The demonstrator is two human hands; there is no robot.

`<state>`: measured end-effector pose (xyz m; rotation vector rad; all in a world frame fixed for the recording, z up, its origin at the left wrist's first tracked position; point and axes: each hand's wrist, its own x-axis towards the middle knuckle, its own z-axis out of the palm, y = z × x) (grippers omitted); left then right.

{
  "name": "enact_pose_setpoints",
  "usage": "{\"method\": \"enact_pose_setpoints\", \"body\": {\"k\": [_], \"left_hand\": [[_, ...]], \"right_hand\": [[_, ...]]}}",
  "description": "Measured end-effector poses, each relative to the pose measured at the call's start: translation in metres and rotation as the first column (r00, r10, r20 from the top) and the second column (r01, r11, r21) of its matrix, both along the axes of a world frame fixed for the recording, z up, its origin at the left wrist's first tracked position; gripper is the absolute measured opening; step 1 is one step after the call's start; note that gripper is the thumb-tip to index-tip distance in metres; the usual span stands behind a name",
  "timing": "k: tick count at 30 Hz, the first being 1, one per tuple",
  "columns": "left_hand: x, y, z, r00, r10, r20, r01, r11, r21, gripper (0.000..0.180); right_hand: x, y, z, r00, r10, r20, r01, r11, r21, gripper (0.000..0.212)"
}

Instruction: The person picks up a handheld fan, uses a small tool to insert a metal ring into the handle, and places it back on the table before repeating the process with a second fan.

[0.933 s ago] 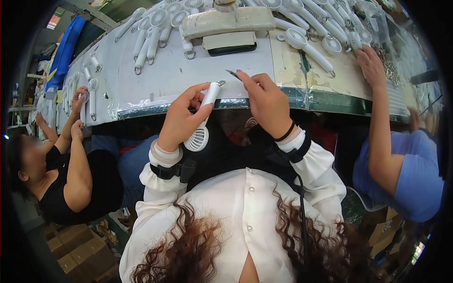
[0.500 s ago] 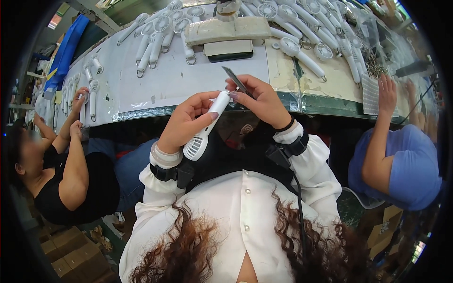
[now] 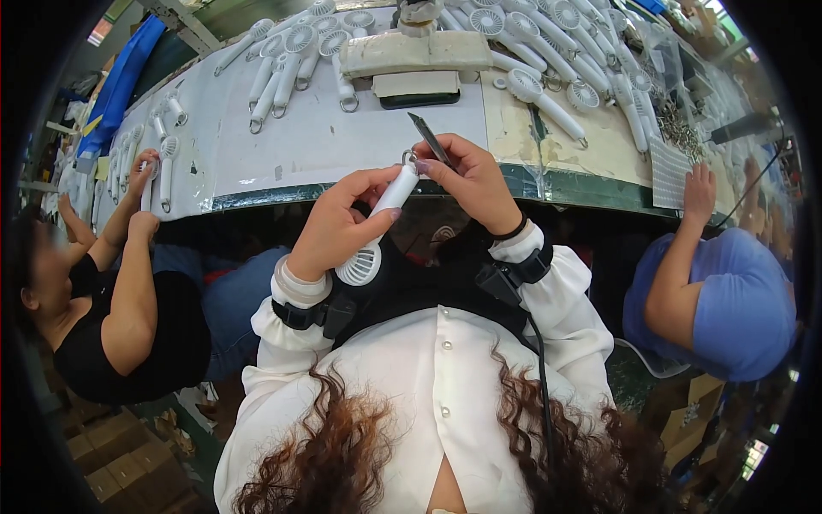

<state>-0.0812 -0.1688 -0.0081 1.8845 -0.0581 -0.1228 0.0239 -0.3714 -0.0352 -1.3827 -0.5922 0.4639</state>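
Observation:
Above my lap, my left hand [image 3: 347, 218] is closed round the handle of a white handheld fan [image 3: 359, 264]. The round slatted head points down toward me, and the handle end points up and away. A small metal clip ring [image 3: 409, 158] sits at that end. My right hand [image 3: 469, 182] pinches at the ring with its fingertips. It also holds a slim dark pointed tool [image 3: 425, 133], which sticks up past the fingers; its exact kind does not show.
Several white fans [image 3: 300, 51] lie at the back left of the table [image 3: 282, 163], more [image 3: 561, 43] at the back right. A padded fixture [image 3: 419, 53] stands in the middle. Loose metal clips [image 3: 676, 120] lie right. A person [image 3: 128, 317] works left, another [image 3: 719, 300] right.
The metal ring at the fan's handle end now stands up in plain sight. The dark tool has tilted a little more upright, and the fan's head has turned slightly.

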Motion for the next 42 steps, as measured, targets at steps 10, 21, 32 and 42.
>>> {"method": "enact_pose_setpoints", "body": {"k": [10, 21, 32, 42], "left_hand": [[0.000, -0.002, -0.007, 0.994, 0.008, 0.109, -0.021, 0.992, 0.123, 0.050], [0.000, -0.002, -0.010, 0.983, 0.167, 0.072, -0.165, 0.986, -0.038, 0.053], [0.000, -0.006, -0.019, 0.858, 0.212, 0.468, -0.258, 0.966, 0.034, 0.054], [0.001, -0.006, -0.021, 0.799, 0.175, 0.575, -0.283, 0.954, 0.103, 0.055]], "right_hand": [[0.000, -0.003, -0.004, 0.998, 0.031, 0.063, -0.030, 0.999, -0.015, 0.023], [-0.021, -0.017, 0.000, 0.666, -0.178, 0.724, 0.402, 0.904, -0.148, 0.032], [-0.042, -0.023, 0.035, 0.387, -0.109, 0.916, 0.523, 0.844, -0.121, 0.051], [-0.046, -0.021, 0.032, 0.387, -0.070, 0.920, 0.517, 0.842, -0.153, 0.053]]}}
